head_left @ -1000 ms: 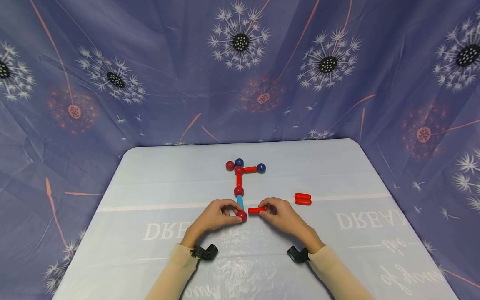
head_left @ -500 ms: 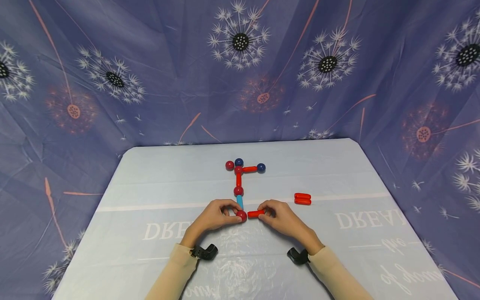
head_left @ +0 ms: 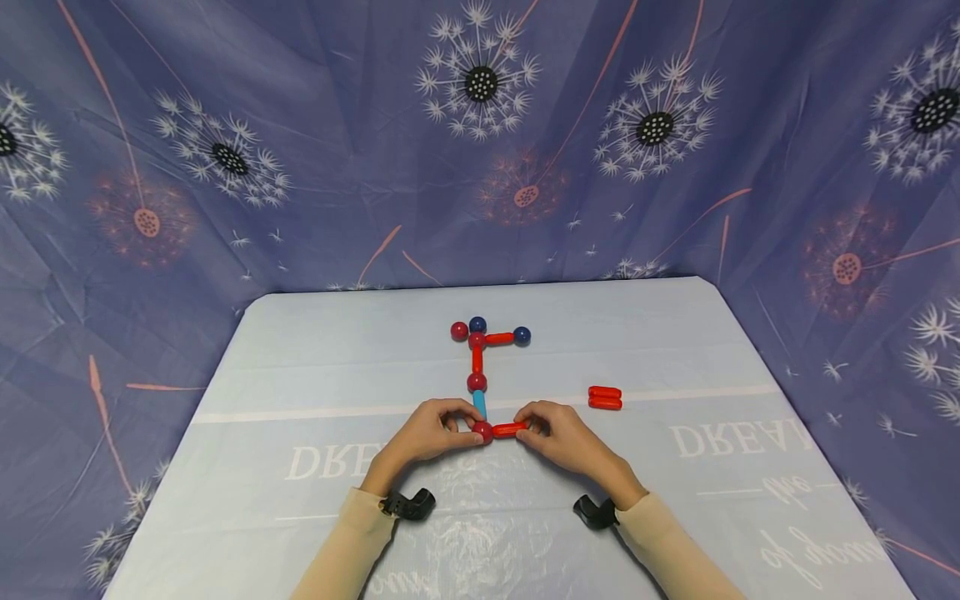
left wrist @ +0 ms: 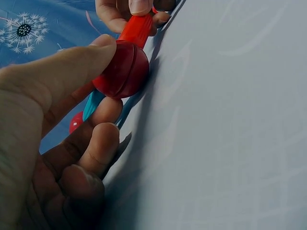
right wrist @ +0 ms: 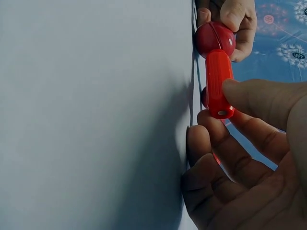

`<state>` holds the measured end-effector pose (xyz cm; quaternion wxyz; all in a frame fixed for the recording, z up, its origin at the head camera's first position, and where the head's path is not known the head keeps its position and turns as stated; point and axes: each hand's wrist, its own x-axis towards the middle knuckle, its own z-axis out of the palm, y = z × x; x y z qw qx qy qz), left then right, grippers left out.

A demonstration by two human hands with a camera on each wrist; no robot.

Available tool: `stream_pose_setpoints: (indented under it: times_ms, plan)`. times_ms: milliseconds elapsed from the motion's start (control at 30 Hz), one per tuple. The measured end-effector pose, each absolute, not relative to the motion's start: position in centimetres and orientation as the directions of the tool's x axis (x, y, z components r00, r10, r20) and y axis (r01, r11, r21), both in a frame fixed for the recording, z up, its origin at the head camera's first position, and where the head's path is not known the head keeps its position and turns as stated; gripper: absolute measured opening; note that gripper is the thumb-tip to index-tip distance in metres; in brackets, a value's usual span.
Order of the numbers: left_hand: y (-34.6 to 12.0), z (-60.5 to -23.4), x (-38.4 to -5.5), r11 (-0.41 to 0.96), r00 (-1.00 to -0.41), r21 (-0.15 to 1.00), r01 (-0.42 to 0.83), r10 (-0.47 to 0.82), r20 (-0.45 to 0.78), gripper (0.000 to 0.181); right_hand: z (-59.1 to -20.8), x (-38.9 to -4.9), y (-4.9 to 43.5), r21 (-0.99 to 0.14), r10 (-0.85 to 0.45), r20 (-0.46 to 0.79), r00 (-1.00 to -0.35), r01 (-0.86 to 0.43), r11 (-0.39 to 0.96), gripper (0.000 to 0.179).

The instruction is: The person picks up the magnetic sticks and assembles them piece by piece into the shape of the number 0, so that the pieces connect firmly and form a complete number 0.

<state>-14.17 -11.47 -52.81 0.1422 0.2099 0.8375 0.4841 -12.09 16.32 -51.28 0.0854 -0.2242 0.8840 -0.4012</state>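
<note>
My left hand [head_left: 438, 431] pinches a dark red ball [left wrist: 123, 69] at the near end of a ball-and-rod figure lying on the table. A blue rod [head_left: 479, 404] runs from that ball to another red ball [head_left: 477, 382]. With thumb and fingers, my right hand [head_left: 558, 429] holds a red rod [right wrist: 219, 84] whose far end touches the ball in the left hand. Farther back, a second red rod [head_left: 477, 360] leads to a red ball [head_left: 477, 341], and a third red rod [head_left: 499, 339] extends right to a dark blue ball [head_left: 522, 336].
Two loose red rods [head_left: 605, 397] lie side by side on the table [head_left: 300, 350], right of the figure. Another red ball [head_left: 459, 332] and a dark blue ball [head_left: 477, 325] sit at the figure's far end. A purple dandelion-print cloth [head_left: 360, 167] hangs behind the table.
My right hand has brought the red rod left and slightly nearer, closing the gap until it meets the red ball. The left hand stays in place on the ball.
</note>
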Motion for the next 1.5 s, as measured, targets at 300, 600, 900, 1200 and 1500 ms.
stream_pose_setpoints:
  times_ms: [300, 600, 900, 1200, 1500]
  plan:
    - [-11.4, -52.8, -14.2, 0.444, -0.869, 0.870, 0.215, 0.494, -0.037, 0.025, -50.1, -13.8, 16.9, -0.741, -0.508, 0.012, -0.861, -0.349, 0.574, 0.017]
    - [-11.5, -52.8, -14.4, 0.449, -0.868, 0.868, 0.211, 0.494, -0.045, 0.025, -47.7, -18.3, 16.2, -0.696, -0.566, 0.021, -0.824, -0.418, 0.583, 0.033]
    - [-11.6, -52.7, -14.4, 0.434, -0.866, 0.874, 0.218, 0.499, -0.032, 0.025, -46.8, -23.0, 13.8, -0.656, -0.593, 0.034, -0.805, -0.466, 0.594, 0.035]
    - [-11.7, -52.8, -14.3, 0.417, -0.869, 0.885, 0.210, 0.495, -0.027, 0.026, -47.9, -27.2, 12.0, -0.673, -0.481, 0.063, -0.875, -0.393, 0.626, 0.034]
    - [-11.8, -52.8, -14.2, 0.411, -0.870, 0.889, 0.201, 0.492, -0.031, 0.025, -48.7, -30.0, 10.6, -0.662, -0.416, 0.052, -0.908, -0.344, 0.667, 0.040]
